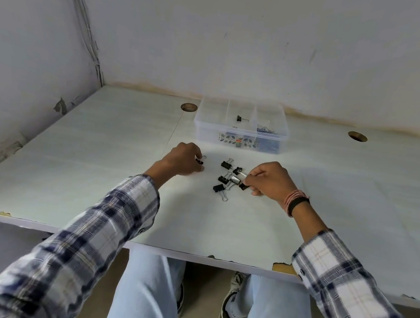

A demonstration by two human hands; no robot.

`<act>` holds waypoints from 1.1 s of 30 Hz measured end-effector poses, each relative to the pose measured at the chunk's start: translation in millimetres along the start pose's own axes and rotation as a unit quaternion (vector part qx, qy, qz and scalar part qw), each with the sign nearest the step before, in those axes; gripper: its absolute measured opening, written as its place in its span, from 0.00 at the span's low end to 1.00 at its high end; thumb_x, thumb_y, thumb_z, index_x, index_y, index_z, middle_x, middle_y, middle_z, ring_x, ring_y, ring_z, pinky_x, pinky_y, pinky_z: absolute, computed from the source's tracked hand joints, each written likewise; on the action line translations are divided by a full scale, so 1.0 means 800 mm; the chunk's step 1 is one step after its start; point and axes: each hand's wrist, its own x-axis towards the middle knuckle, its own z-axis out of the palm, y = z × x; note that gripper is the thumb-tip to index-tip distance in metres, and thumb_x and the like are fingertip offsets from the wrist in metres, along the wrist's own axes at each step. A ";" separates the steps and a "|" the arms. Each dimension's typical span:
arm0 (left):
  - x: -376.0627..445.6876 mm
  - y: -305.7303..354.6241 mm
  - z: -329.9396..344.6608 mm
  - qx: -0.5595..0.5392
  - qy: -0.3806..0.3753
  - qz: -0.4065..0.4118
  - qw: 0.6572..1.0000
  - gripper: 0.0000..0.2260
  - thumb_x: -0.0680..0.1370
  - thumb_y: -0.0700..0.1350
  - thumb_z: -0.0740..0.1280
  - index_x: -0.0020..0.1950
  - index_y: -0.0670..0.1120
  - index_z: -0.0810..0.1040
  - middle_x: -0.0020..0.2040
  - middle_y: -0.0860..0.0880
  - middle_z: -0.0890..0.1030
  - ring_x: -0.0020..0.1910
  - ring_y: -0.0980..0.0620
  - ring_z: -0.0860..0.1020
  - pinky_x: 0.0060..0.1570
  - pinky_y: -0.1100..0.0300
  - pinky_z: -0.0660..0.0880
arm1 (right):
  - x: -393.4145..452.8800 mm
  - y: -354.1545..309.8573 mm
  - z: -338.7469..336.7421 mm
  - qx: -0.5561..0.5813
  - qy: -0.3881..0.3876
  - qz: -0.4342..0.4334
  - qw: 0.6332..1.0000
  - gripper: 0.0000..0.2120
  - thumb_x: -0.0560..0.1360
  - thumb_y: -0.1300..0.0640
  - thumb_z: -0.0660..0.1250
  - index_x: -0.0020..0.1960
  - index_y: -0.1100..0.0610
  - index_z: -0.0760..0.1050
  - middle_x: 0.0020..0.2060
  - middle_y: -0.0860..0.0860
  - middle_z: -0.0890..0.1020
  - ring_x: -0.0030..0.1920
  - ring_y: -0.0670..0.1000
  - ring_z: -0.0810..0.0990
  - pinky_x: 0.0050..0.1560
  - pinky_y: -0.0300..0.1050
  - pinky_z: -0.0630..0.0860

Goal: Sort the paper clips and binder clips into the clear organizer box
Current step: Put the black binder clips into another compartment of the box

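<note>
White walls, scuffed and stained along the bottom, close in a pale grey laminate table (98,173) with two round cable holes near its far edge. From my remote seat I read it left to right.

My left hand (181,159) has its fingers curled, pinching a small black binder clip (199,161) just above the table. Beside it, toward the middle, lies a loose cluster of black binder clips with silver wire handles (225,178), some touching one another. My right hand (270,180) pinches another black binder clip (242,186) at the cluster's right side, fingers pressed together on it.

Past them, toward the far edge, sits the clear plastic organizer box with three compartments (208,130). One black clip lies in the middle compartment (241,118); blue paper clips (266,130) fill the right one.

For this step I would lift each clip straight up so its handles don't snag the neighbours, then carry both to the middle compartment and release low, keeping them off the paper clips.
</note>
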 end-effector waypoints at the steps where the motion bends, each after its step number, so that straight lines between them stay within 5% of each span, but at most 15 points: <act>1: 0.000 0.001 0.000 -0.004 0.008 -0.005 1.000 0.18 0.76 0.49 0.74 0.64 0.47 0.80 0.62 0.43 0.77 0.49 0.45 0.78 0.44 0.56 0.74 | -0.001 0.003 -0.001 -0.005 0.005 -0.008 1.000 0.08 0.69 0.60 0.76 0.46 0.62 0.83 0.39 0.59 0.86 0.35 0.53 0.85 0.38 0.45 0.84; 7: 0.001 0.010 0.005 -0.061 0.035 0.007 0.998 0.08 0.73 0.46 0.77 0.49 0.47 0.82 0.55 0.42 0.81 0.46 0.46 0.77 0.43 0.57 0.72 | -0.006 0.012 0.009 -0.084 0.007 -0.090 0.992 0.13 0.67 0.54 0.79 0.49 0.58 0.84 0.42 0.51 0.86 0.42 0.49 0.83 0.47 0.44 0.82; 12: -0.001 0.021 0.009 -0.066 0.036 0.010 0.997 0.09 0.73 0.43 0.75 0.50 0.40 0.83 0.52 0.43 0.83 0.51 0.42 0.81 0.45 0.54 0.78 | -0.011 0.012 0.015 -0.127 0.023 -0.138 0.982 0.11 0.68 0.60 0.77 0.50 0.60 0.83 0.41 0.53 0.86 0.41 0.51 0.85 0.50 0.46 0.83; 18: -0.006 0.039 0.013 -0.155 0.066 0.044 0.985 0.09 0.75 0.43 0.73 0.54 0.43 0.82 0.46 0.47 0.82 0.37 0.54 0.78 0.33 0.63 0.72 | -0.014 0.028 0.007 0.085 0.108 -0.049 0.989 0.05 0.71 0.59 0.74 0.46 0.58 0.84 0.38 0.52 0.86 0.33 0.49 0.85 0.36 0.43 0.84; 22: -0.006 0.063 0.026 -0.149 0.090 0.078 0.982 0.07 0.75 0.40 0.72 0.52 0.40 0.85 0.49 0.44 0.85 0.47 0.47 0.82 0.44 0.56 0.79 | -0.011 0.044 0.009 0.207 0.138 -0.019 0.968 0.05 0.70 0.61 0.74 0.46 0.58 0.84 0.38 0.54 0.86 0.33 0.49 0.85 0.47 0.57 0.85; 24: -0.001 0.070 0.035 -0.136 0.085 0.076 0.984 0.07 0.76 0.41 0.72 0.49 0.38 0.85 0.49 0.43 0.85 0.49 0.46 0.81 0.47 0.55 0.78 | -0.011 0.046 0.009 0.229 0.140 -0.021 0.963 0.06 0.71 0.61 0.74 0.48 0.59 0.83 0.41 0.57 0.86 0.34 0.50 0.86 0.47 0.56 0.85; 29: 0.014 0.076 0.048 -0.097 0.073 0.071 0.990 0.09 0.75 0.47 0.76 0.46 0.44 0.79 0.45 0.45 0.80 0.41 0.47 0.75 0.31 0.63 0.65 | -0.013 0.051 0.009 0.246 0.145 -0.033 0.958 0.07 0.71 0.63 0.74 0.49 0.60 0.83 0.41 0.57 0.86 0.37 0.54 0.86 0.44 0.49 0.85; 33: 0.018 0.077 0.049 -0.068 0.078 0.062 0.993 0.07 0.73 0.39 0.72 0.42 0.35 0.79 0.42 0.37 0.83 0.38 0.44 0.75 0.35 0.57 0.71 | -0.012 0.053 0.012 0.244 0.148 -0.041 0.958 0.08 0.71 0.63 0.74 0.50 0.61 0.83 0.43 0.58 0.86 0.41 0.57 0.87 0.39 0.40 0.82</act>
